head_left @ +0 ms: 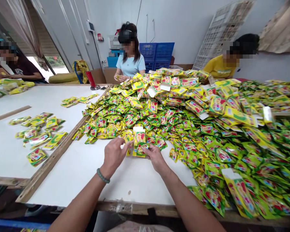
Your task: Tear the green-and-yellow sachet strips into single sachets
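Note:
Both my hands are low at the near edge of the heap, over the white table top (pixel 87 170). Between them stands a strip of yellow-green foil sachets with a white hanging tab (pixel 138 141). My left hand (pixel 113 158), with a bead bracelet (pixel 103 176) on its wrist, has its fingertips against the strip's left side. My right hand (pixel 154 158) pinches the strip's lower right part. Just beyond them spreads a large heap of loose yellow-green sachets (pixel 159 109), which runs off to the right.
A wooden rail (pixel 53 159) divides my table from a white table (pixel 12 154) with small sachet groups. Co-workers in a pale blue shirt (pixel 130 64) and a yellow shirt (pixel 218 67) sit beyond the heap, another person (pixel 21 66) at far left. Blue crates (pixel 156 53) stand behind.

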Action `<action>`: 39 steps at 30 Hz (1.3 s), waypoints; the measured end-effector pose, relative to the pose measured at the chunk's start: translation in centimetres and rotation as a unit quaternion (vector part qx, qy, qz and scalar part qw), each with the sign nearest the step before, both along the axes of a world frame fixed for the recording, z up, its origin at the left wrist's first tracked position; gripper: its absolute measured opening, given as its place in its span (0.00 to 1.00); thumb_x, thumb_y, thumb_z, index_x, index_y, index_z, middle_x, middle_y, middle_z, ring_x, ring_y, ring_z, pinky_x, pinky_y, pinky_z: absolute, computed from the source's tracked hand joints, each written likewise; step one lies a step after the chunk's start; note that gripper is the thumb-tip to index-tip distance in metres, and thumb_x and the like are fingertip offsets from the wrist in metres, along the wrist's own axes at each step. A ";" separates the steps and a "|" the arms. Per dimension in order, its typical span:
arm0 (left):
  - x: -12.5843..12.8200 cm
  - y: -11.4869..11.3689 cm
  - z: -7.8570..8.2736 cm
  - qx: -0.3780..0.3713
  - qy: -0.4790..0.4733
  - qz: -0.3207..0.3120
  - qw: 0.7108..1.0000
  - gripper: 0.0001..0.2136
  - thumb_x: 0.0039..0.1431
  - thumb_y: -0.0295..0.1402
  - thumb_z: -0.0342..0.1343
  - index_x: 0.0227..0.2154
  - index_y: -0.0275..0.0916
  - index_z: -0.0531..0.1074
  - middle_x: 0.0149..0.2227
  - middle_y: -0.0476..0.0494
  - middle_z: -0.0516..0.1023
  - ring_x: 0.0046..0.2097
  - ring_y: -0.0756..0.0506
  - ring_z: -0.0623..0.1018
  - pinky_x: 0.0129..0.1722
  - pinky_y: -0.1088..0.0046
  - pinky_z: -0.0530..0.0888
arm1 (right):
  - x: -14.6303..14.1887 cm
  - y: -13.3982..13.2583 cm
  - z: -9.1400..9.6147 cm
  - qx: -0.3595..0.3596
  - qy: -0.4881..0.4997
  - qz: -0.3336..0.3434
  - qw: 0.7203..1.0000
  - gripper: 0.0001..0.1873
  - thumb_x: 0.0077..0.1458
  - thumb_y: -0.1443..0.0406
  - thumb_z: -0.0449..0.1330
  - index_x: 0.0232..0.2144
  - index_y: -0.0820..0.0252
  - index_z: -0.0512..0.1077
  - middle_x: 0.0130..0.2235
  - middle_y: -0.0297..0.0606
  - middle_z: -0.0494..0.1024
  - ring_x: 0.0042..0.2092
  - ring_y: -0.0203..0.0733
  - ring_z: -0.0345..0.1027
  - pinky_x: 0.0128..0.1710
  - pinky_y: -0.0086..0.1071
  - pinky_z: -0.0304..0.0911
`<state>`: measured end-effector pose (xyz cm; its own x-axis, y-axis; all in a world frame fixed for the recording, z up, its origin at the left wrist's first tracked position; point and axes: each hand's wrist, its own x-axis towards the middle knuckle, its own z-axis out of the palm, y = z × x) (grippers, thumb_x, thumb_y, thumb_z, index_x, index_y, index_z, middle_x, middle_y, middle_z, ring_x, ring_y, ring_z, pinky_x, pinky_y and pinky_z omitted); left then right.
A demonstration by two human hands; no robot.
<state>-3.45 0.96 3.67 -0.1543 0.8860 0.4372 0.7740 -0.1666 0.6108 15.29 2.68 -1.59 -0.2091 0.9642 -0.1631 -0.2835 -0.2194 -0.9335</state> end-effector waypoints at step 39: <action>1.9 -2.0 -3.1 -0.329 -0.502 -0.142 0.787 0.18 0.36 0.39 0.68 0.31 0.36 0.74 0.26 0.47 0.79 0.28 0.47 0.77 0.30 0.73 0.73 | 0.7 -0.7 0.6 0.226 -0.276 -0.054 0.933 0.12 0.50 0.59 0.59 0.35 0.59 0.74 0.31 0.36 0.75 0.32 0.38 0.67 0.33 0.30 0.62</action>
